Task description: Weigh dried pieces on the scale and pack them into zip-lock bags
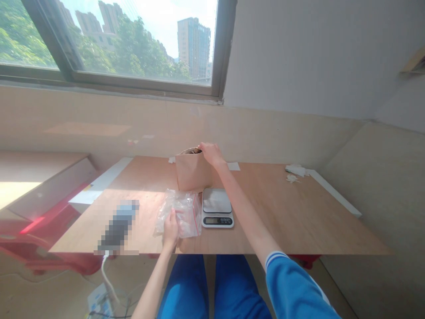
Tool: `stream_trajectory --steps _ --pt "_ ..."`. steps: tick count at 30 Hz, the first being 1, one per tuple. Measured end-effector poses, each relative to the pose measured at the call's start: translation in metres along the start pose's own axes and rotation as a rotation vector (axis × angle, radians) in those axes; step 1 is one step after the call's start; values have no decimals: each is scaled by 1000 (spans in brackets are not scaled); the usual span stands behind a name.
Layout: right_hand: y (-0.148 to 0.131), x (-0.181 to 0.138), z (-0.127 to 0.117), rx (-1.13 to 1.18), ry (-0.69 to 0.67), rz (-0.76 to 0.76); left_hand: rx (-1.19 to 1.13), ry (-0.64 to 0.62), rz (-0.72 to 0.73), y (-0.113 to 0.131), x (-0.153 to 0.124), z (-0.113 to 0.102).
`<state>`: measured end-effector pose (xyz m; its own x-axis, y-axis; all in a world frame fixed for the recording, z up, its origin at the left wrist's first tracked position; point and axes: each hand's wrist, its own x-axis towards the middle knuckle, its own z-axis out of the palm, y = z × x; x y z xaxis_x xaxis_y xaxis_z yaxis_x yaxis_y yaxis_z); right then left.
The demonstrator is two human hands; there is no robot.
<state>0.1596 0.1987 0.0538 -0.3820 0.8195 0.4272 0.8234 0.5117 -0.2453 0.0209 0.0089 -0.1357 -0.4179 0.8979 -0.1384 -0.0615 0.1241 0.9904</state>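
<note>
A brown paper bag (193, 172) stands upright at the back of the wooden table, with something dark showing at its open top. My right hand (211, 153) is closed on the bag's upper right rim; its fingertips are partly hidden there. Nearer to me lie clear plastic zip bags (187, 221) with a red seal line. My left hand (170, 230) grips them at their left side, thumb on top. Just right of the plastic, a digital kitchen scale (217, 208) sits below my right forearm, its metal plate bare.
A blurred-out device (117, 228) with a white cable (108, 274) lies at the table's front left. White scraps (295, 170) lie at the back right. A red chair (59, 239) stands left of the wooden table (282, 212).
</note>
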Motion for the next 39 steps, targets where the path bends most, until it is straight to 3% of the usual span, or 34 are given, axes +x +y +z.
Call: stream_trajectory --steps 5,10,11,13,16,18,21,26,31,35,39 --pt "0 -7 -6 51 12 27 28 -2 18 1 -1 0" --pt "-11 -54 5 327 327 132 78 21 106 3 0 2" --pt "-16 -70 11 380 323 152 91 30 134 3 0 2" --pt "-25 -105 29 465 196 242 114 47 180 4 0 3" --pt "-35 -159 58 612 -101 404 143 60 222 5 -2 3" --pt "-37 -186 71 739 -195 454 170 63 253 4 -4 3" --pt "-33 -206 79 859 -97 458 220 38 296 2 -10 3" --pt "-25 -207 74 1027 123 545 370 -15 385 10 -21 11" --pt "-10 -220 67 1004 259 670 444 99 375 37 -11 5" --pt "8 -247 64 831 262 642 705 312 311 50 16 -15" --pt "15 -272 66 705 215 538 886 451 520 52 28 -18"
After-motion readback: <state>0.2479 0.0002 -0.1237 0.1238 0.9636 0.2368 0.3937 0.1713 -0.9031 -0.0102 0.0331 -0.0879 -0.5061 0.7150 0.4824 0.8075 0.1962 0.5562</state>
